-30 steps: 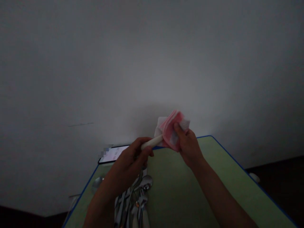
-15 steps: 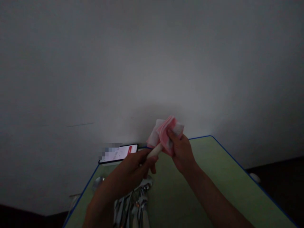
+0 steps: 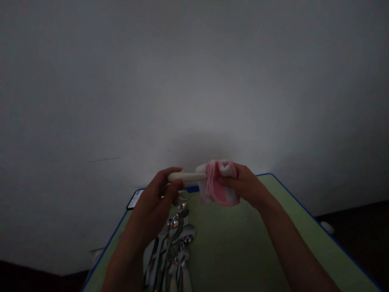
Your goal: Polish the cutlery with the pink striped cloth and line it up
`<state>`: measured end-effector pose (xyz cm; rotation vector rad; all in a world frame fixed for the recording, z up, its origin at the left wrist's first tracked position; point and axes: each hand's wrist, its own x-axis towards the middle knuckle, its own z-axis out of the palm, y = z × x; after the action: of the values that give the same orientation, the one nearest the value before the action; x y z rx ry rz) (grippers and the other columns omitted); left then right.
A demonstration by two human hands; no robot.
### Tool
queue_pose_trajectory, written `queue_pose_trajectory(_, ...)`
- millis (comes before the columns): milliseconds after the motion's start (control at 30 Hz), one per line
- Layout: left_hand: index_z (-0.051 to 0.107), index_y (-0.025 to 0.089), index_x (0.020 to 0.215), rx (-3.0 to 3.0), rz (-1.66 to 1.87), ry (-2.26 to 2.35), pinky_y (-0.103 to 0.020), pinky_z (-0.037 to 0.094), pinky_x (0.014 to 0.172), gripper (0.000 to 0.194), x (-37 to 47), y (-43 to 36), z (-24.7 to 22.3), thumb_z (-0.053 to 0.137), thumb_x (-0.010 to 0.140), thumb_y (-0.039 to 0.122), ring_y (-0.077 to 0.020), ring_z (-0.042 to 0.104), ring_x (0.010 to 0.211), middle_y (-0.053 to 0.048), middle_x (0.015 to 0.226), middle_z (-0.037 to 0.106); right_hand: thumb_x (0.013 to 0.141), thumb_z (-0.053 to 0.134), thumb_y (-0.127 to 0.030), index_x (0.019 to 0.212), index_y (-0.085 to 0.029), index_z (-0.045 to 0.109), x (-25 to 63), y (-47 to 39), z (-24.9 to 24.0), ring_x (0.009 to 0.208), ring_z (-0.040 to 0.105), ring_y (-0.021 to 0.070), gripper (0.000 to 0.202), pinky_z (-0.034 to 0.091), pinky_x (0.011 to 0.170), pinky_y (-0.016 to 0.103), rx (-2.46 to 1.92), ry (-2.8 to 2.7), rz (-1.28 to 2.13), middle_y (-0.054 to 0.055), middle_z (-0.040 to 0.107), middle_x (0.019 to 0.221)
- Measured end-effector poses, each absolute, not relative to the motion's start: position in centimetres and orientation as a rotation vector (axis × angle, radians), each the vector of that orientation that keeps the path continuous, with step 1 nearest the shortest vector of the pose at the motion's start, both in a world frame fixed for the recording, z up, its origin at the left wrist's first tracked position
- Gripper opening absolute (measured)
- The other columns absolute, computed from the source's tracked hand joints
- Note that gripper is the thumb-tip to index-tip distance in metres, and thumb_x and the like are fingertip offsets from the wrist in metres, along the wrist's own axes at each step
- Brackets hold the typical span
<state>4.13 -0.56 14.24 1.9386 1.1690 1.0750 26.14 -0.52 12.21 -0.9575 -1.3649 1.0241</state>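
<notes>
A pale, off-white handle (image 3: 187, 177) lies level above the table, its left end pinched in the fingers of my left hand (image 3: 159, 190). Around its right end is a folded pink and white cloth (image 3: 220, 186), which hides whatever the handle leads to. My right hand (image 3: 243, 182) is closed on this cloth, thumb in front. Below and beside my left hand lies a pile of metal spoons and other cutlery (image 3: 174, 243), some with pale handles.
The green table (image 3: 243, 243) has a blue edge and stands against a grey wall (image 3: 194, 81). A phone (image 3: 135, 198) with a lit screen rests at the back left, partly behind my left hand. A white object (image 3: 327, 228) shows beyond the right edge.
The handle has turned from slanting to level. My left hand has moved up and left, now covering more of the phone. My right hand and the cloth have shifted slightly right.
</notes>
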Motion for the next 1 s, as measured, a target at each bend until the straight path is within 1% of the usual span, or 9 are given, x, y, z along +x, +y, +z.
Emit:
queue_pose_trajectory(167, 0.045, 0.021, 0.113, 1.953, 1.063, 1.219, -0.021, 0.041, 0.050, 0.032, 4.0, -0.7, 14.4, 0.044, 0.087, 0.038, -0.0113, 0.050, 0.057, 0.002, 0.072, 0.056, 0.068, 0.065, -0.025, 0.082, -0.016, 0.067, 26.3, -0.7, 12.6, 0.067, 0.054, 0.0122, 0.016, 0.040, 0.064, 0.024, -1.028, -1.590, 0.916, -0.001, 0.065, 0.076)
queue_pose_trajectory(267, 0.054, 0.019, 0.100, 2.089, 0.764, 1.243, -0.021, 0.039, 0.050, 0.026, 4.2, -1.4, 14.9, 0.041, 0.088, 0.039, -0.0120, 0.052, 0.057, 0.002, 0.068, 0.057, 0.067, 0.067, -0.031, 0.081, -0.015, 0.066, 26.2, -0.7, 12.8, 0.063, 0.052, 0.0112, 0.021, 0.039, 0.059, 0.023, -1.100, -1.414, 0.792, -0.001, 0.063, 0.073)
queue_pose_trajectory(367, 0.060, 0.018, 0.080, 2.231, 0.444, 1.154, -0.022, 0.038, 0.054, 0.030, 5.4, -2.4, 15.4, 0.039, 0.089, 0.038, -0.0121, 0.053, 0.059, 0.001, 0.069, 0.060, 0.068, 0.065, -0.041, 0.070, -0.014, 0.061, 25.6, -0.8, 12.9, 0.052, 0.044, 0.0081, 0.028, 0.033, 0.049, 0.020, -1.098, -1.119, 0.688, -0.002, 0.055, 0.061)
queue_pose_trajectory(467, 0.060, 0.019, 0.079, 2.305, 0.357, 1.056, -0.022, 0.037, 0.056, 0.033, 7.0, -3.1, 15.3, 0.037, 0.091, 0.039, -0.0121, 0.054, 0.061, 0.001, 0.067, 0.060, 0.072, 0.058, -0.049, 0.061, -0.016, 0.052, 24.1, -0.8, 12.6, 0.045, 0.033, 0.0062, 0.036, 0.025, 0.042, 0.020, -0.983, -0.890, 0.753, -0.005, 0.043, 0.051)
queue_pose_trajectory(600, 0.059, 0.017, 0.077, 2.333, 0.348, 1.077, -0.023, 0.038, 0.057, 0.034, 7.9, -2.9, 14.7, 0.037, 0.091, 0.039, -0.0128, 0.055, 0.063, 0.000, 0.070, 0.062, 0.073, 0.056, -0.052, 0.064, -0.017, 0.049, 22.2, -0.4, 11.8, 0.044, 0.032, 0.0063, 0.036, 0.026, 0.041, 0.020, -0.846, -0.764, 0.946, -0.005, 0.042, 0.052)
queue_pose_trajectory(733, 0.059, 0.017, 0.084, 2.293, 0.438, 1.136, -0.024, 0.039, 0.056, 0.032, 6.9, -2.1, 14.5, 0.035, 0.091, 0.038, -0.0133, 0.055, 0.061, -0.001, 0.070, 0.061, 0.070, 0.061, -0.046, 0.071, -0.016, 0.054, 22.1, 0.1, 11.7, 0.049, 0.041, 0.0078, 0.030, 0.034, 0.047, 0.021, -0.764, -0.746, 1.038, -0.002, 0.051, 0.060)
queue_pose_trajectory(833, 0.056, 0.019, 0.101, 2.206, 0.628, 1.224, -0.024, 0.040, 0.054, 0.031, 5.6, -1.7, 14.7, 0.034, 0.091, 0.039, -0.0130, 0.054, 0.059, 0.001, 0.069, 0.059, 0.067, 0.066, -0.035, 0.082, -0.016, 0.060, 23.3, 0.2, 11.9, 0.061, 0.052, 0.0109, 0.025, 0.043, 0.060, 0.025, -0.741, -0.780, 1.039, 0.000, 0.061, 0.074)
queue_pose_trajectory(900, 0.051, 0.022, 0.112, 2.137, 0.783, 1.264, -0.023, 0.041, 0.054, 0.032, 4.9, -1.7, 14.8, 0.035, 0.091, 0.040, -0.0126, 0.054, 0.060, 0.002, 0.072, 0.059, 0.065, 0.066, -0.026, 0.087, -0.017, 0.061, 24.3, 0.1, 12.2, 0.067, 0.056, 0.0128, 0.025, 0.045, 0.066, 0.027, -0.747, -0.848, 1.058, 0.001, 0.063, 0.079)
queue_pose_trajectory(1000, 0.048, 0.024, 0.117, 2.080, 0.983, 1.299, -0.021, 0.042, 0.053, 0.033, 4.4, -1.5, 15.1, 0.041, 0.089, 0.040, -0.0119, 0.055, 0.063, 0.001, 0.077, 0.060, 0.066, 0.063, -0.020, 0.094, -0.018, 0.063, 25.6, -0.2, 12.5, 0.075, 0.059, 0.0155, 0.028, 0.046, 0.072, 0.029, -0.782, -1.058, 1.082, 0.002, 0.066, 0.085)
